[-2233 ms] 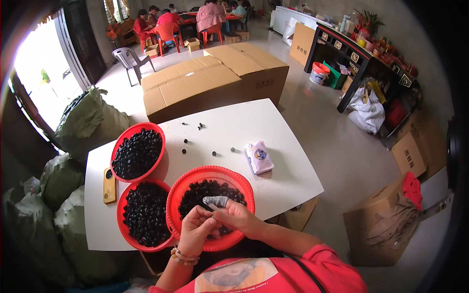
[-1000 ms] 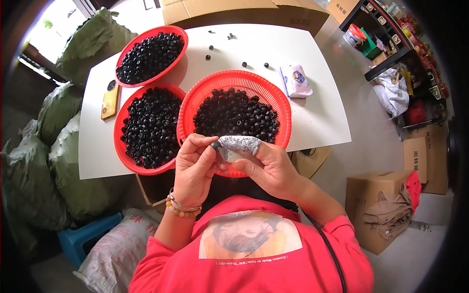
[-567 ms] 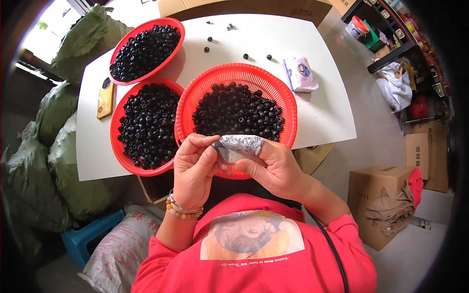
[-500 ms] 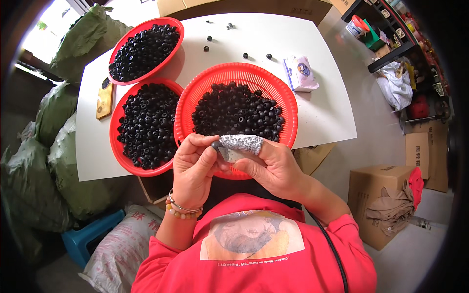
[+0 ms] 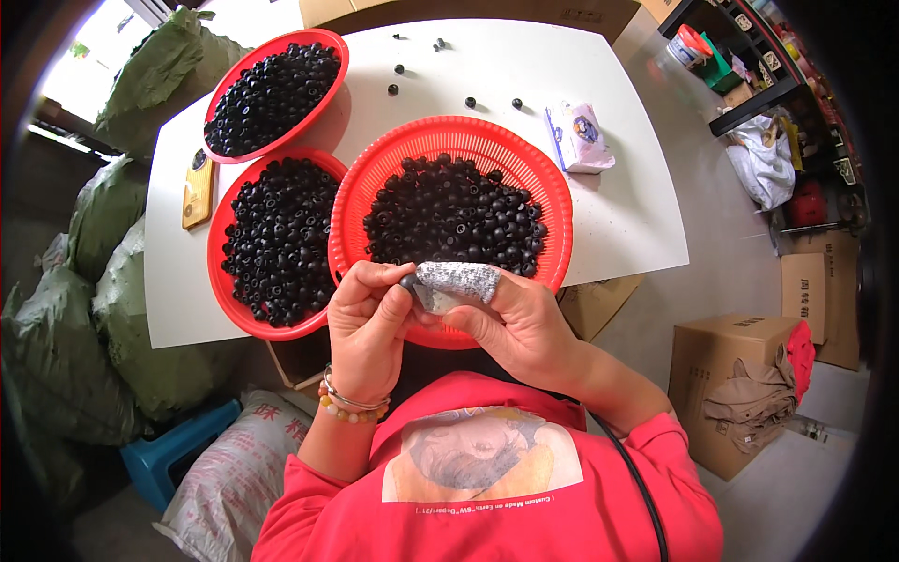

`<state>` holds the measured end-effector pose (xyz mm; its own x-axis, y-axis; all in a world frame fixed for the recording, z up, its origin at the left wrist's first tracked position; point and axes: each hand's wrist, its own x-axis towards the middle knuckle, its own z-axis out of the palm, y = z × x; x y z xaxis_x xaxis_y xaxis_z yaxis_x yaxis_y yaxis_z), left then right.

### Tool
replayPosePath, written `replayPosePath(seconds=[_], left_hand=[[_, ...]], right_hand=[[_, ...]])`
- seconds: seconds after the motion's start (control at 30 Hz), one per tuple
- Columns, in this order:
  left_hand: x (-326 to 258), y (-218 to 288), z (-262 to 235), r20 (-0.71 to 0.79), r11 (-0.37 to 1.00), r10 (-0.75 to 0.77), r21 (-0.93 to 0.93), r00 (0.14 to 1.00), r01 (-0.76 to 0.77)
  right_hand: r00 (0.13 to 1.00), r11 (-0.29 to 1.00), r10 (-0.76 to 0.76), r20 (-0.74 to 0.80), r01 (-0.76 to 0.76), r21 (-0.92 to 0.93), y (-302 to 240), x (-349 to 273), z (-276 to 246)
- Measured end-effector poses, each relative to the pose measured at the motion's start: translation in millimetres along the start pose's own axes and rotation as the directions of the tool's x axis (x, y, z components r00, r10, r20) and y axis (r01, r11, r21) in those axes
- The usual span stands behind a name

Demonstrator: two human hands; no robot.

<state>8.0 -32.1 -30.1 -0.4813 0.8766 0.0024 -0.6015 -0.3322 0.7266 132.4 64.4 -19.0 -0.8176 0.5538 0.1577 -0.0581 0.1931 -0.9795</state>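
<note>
Over the near rim of a red slotted basket (image 5: 563,211), my two hands meet. Between thumb and forefinger my left hand (image 5: 365,323) pinches a small round black piece (image 5: 408,281), much like a bead. A speckled grey knitted cover (image 5: 459,277) wraps the forefinger of my right hand (image 5: 529,323). That hand is closed on a thin, flat, greyish blade-like piece (image 5: 436,301), its edge close to the black piece; whether they touch I cannot tell. Many similar black pieces (image 5: 449,215) fill the basket below my fingers.
Two more red baskets of black pieces, one nearer (image 5: 217,248) and one farther (image 5: 343,66), stand left on the white table (image 5: 623,220). A yellow phone-shaped thing (image 5: 198,192), a tissue pack (image 5: 579,138) and several loose black pieces lie there too. Right stands a cardboard box (image 5: 716,361).
Both hands stay together over the basket rim. The black piece and the blade-like piece have shifted only slightly; the whole view has moved a little.
</note>
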Motion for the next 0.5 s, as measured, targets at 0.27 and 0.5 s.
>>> replayPosePath(seconds=[0.27, 0.5], left_hand=[[-2.2, -5.3, 3.7, -0.042, 0.983, 0.11, 0.15, 0.993, -0.102], [2.7, -1.5, -2.2, 0.028, 0.983, -0.103, -0.151, 0.994, 0.106]], right_hand=[[1.0, 1.0, -0.015, -0.018, 0.015, -0.015, -1.0, 1.3, 3.3], [0.997, 0.976, 0.007, 0.076, -0.024, 0.215, -4.1, 2.7, -2.5]])
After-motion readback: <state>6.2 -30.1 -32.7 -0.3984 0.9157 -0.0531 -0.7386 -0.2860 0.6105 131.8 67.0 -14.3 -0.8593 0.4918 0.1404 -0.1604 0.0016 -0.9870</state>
